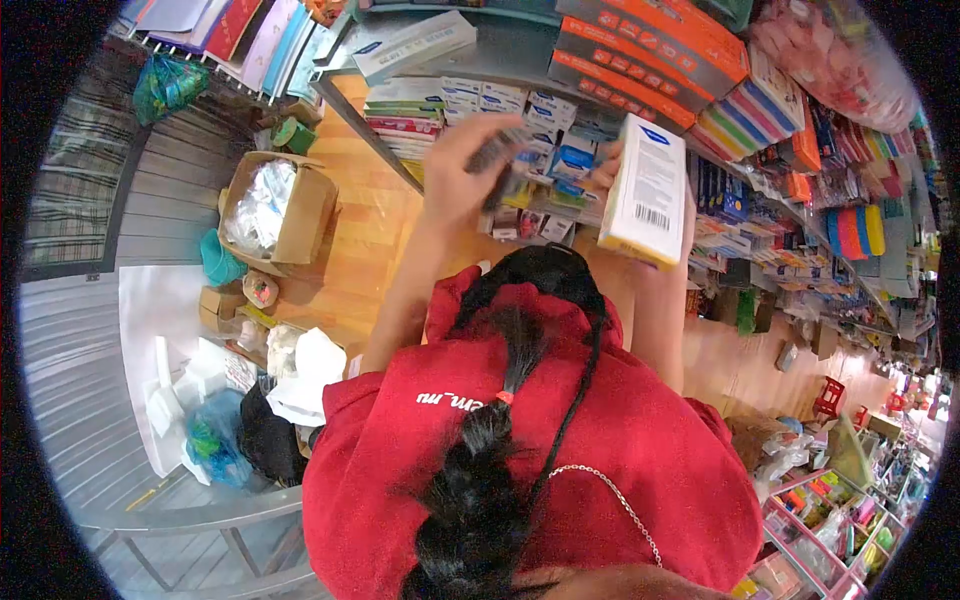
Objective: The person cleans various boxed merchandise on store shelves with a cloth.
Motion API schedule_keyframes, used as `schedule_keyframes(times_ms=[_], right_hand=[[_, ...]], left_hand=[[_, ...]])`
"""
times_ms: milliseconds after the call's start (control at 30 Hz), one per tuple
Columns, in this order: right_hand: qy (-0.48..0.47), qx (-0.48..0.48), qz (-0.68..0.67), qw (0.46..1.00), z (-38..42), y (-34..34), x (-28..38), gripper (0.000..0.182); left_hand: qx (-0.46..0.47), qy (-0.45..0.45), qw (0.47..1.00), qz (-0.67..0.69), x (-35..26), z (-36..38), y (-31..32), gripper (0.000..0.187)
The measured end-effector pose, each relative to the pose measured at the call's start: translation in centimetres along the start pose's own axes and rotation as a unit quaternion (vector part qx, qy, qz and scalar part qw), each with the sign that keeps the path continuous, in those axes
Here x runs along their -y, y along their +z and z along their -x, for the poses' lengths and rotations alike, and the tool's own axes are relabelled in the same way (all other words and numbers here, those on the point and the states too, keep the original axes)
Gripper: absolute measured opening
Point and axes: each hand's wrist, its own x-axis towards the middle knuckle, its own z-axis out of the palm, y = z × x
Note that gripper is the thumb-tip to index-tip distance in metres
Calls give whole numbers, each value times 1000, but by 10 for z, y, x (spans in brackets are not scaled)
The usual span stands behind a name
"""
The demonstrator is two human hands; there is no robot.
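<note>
My right hand (606, 168) grips a white-and-yellow box (648, 185) with a blue logo and a barcode; the box stands tilted, and some fingers show at its left side. My left hand (462, 168) is closed on a dark grey object (496, 155), blurred by motion, whose kind I cannot make out. Both hands are raised in front of a shelf. Behind them sit small white boxes (500, 97) in stacks and a blue-and-white box (574, 160).
Large orange-and-grey boxes (650, 60) are stacked at the upper right. A long white box (415, 47) lies on the upper shelf. An open cardboard box (315, 215) with plastic inside stands on the wooden floor at left. Packed shelves run along the right.
</note>
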Motion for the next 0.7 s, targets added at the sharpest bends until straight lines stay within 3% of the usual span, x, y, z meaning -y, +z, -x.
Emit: schedule_keyframes(times_ms=[100,200,300,367,433,533,600,700], right_hand=[[-20,-19,42,999,-2,0,0,53],[-35,-52,56,996,1,0,-3,53],[-47,-51,51,996,2,-8,-4,53],[-61,-49,54,995,4,-6,-6,53],[-68,-28,40,996,3,-6,-9,56],[-82,-55,79,992,0,-7,-18,60],[-99,-97,130,982,-4,-7,-27,62],[-105,-142,173,969,-15,0,-47,63]], left_hand=[[-117,-42,990,-63,7,-35,-7,21],[-286,46,955,-59,22,-81,8,13],[-303,57,951,-36,37,-102,28,20],[-207,55,977,-8,47,-110,29,37],[-129,84,988,-5,51,-111,27,38],[-41,168,984,-39,49,-95,21,21],[58,64,995,40,41,-69,10,19],[163,-107,967,162,39,-20,-10,12]])
